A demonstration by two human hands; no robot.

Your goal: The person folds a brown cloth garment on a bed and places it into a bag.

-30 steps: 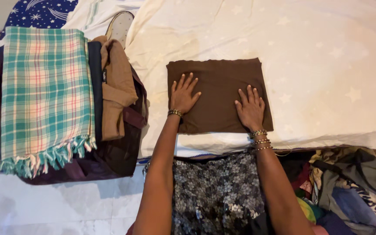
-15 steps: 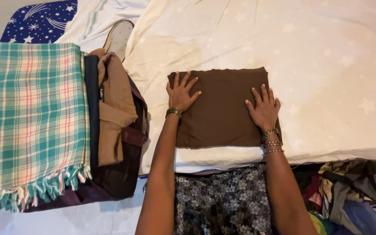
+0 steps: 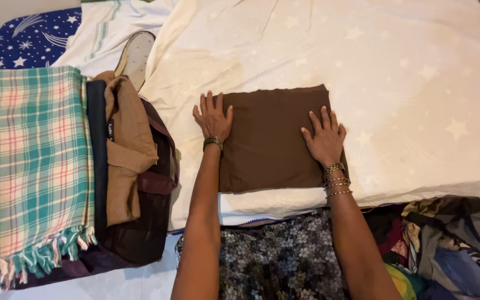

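On the cream sheet (image 3: 406, 83), folded brown cloth (image 3: 270, 139) lies flat, long axis crosswise.

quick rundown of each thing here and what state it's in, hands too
brown cloth: folded into a flat rectangle on the bed
left hand: open, flat at the cloth's left edge
right hand: open, pressing flat on the cloth
cream sheet: spread out, lightly creased
plaid blanket: folded, on top of the pile at left
tan garment: loosely folded, beside the blanket
clothes heap: unfolded, jumbled
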